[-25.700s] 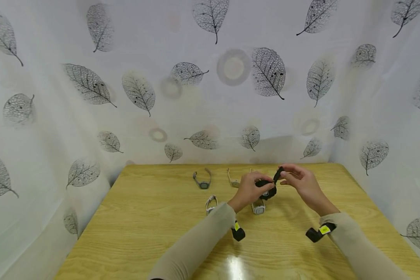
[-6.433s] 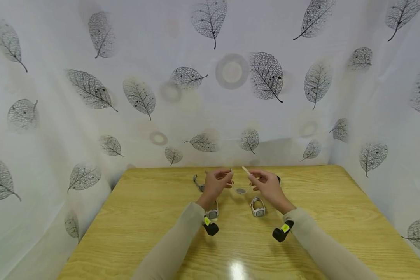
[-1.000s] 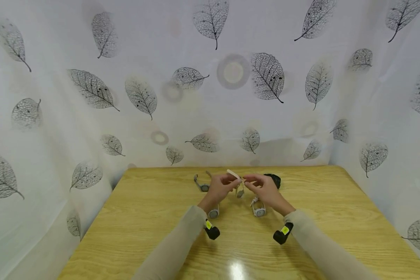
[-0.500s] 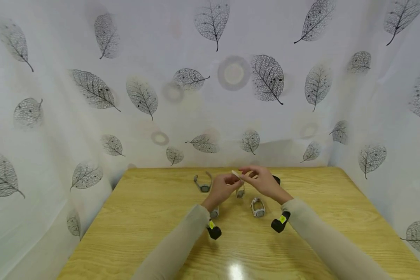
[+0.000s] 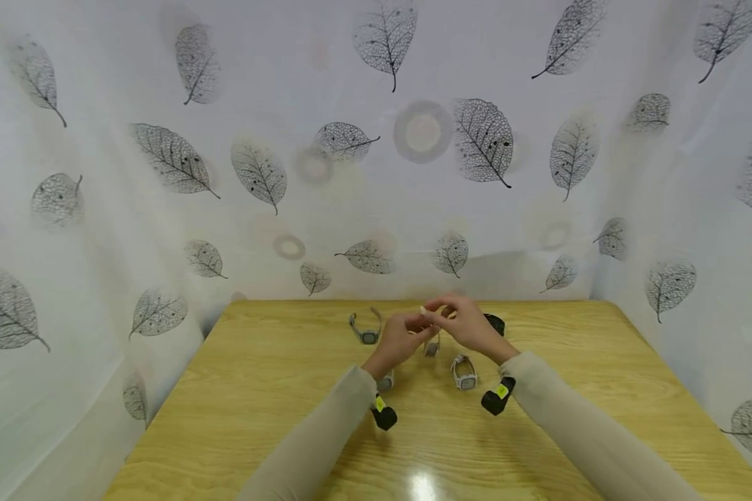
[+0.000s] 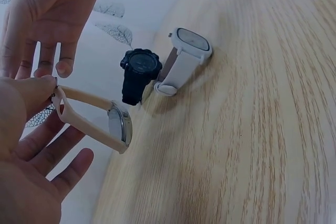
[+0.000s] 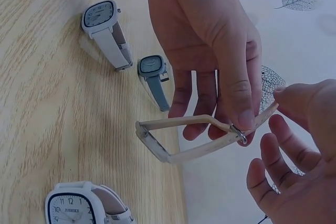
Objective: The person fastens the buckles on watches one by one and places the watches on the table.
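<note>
A watch with a pale beige strap [image 5: 432, 348] hangs between both hands, its strap closed into a loop through a metal buckle. My left hand [image 5: 400, 342] pinches the strap at the buckle, thumb and finger close together in the left wrist view. My right hand [image 5: 466, 325] pinches the strap's free tip, as the right wrist view shows. In the left wrist view the silver case [image 6: 121, 124] dangles below the left fingers. Below the hands in the head view stands a white watch [image 5: 466, 382], buckled into a loop.
A grey watch [image 5: 368, 338] with an unfastened strap lies left of the hands. Another white watch [image 5: 385, 381] is partly hidden behind the left wrist. A black watch [image 5: 495, 324] stands behind the right hand. All rest on the wooden table [image 5: 257, 390], backed by a leaf-patterned curtain [image 5: 351, 209].
The black watch, handled earlier, now rests on the table. The beige watch's two strap ends, apart at first, now meet at the buckle. The right hand has shifted up onto the strap tip.
</note>
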Motion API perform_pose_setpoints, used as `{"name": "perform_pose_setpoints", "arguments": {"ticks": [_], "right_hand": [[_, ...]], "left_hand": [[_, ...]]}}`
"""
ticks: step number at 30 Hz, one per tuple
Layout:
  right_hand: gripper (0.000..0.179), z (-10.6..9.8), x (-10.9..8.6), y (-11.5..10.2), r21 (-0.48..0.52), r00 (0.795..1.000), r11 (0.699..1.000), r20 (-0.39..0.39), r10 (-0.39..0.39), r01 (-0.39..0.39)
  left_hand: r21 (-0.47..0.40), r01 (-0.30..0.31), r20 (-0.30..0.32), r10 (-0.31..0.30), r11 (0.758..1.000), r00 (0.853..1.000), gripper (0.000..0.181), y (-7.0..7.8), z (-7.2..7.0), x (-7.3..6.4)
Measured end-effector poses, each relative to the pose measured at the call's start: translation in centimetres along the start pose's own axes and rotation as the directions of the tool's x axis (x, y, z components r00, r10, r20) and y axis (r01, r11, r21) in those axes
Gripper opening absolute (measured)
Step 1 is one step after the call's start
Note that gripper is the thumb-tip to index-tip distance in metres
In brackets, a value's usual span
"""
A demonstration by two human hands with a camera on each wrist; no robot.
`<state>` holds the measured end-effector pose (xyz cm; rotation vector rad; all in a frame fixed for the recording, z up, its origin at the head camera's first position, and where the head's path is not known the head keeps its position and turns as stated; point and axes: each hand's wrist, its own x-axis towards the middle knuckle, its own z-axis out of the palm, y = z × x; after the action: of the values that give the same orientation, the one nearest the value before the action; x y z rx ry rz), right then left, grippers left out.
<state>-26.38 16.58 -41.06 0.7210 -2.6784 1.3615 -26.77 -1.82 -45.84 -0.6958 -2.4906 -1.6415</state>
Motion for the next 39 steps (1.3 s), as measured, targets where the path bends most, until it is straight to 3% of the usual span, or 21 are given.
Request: {"name": "perform_pose_setpoints", "arguments": {"ticks": [8,13,22,33,39], "right_hand": [[0.030,-0.5,-0.4,0.2,0.014,1.000,1.000,-0.017,0.016,-0.016],[0.030,-0.8,-0.8,0.5,0.034,0.999,0.999,-0.040,0.026,-0.024],[0.027,-0.8,-1.0,0.9,0.069,0.998,0.998,-0.063,0.008,-0.004],[0.028,-0.8,-1.1,1.2,0.092,0.996,0.996,-0.089,0.006,0.003],[0.028,-1.0,-1.3,1.2,0.089,0.995,0.996,-0.099,0.004,0.005]], "left_hand": [[-0.044,0.011,0.032,-0.009,0.999,0.999,0.021,0.1,-0.1,-0.2],[-0.057,0.047,-0.014,-0.048,0.997,0.999,0.020,-0.3,0.0,-0.3],[-0.099,-0.015,-0.019,0.014,0.995,1.000,0.032,-0.2,0.5,-0.8],[-0.109,-0.034,-0.067,0.027,0.993,0.997,0.028,-0.5,0.9,-0.8],[-0.095,-0.061,-0.081,0.053,0.994,0.995,0.015,-0.6,0.7,-0.7]]}}
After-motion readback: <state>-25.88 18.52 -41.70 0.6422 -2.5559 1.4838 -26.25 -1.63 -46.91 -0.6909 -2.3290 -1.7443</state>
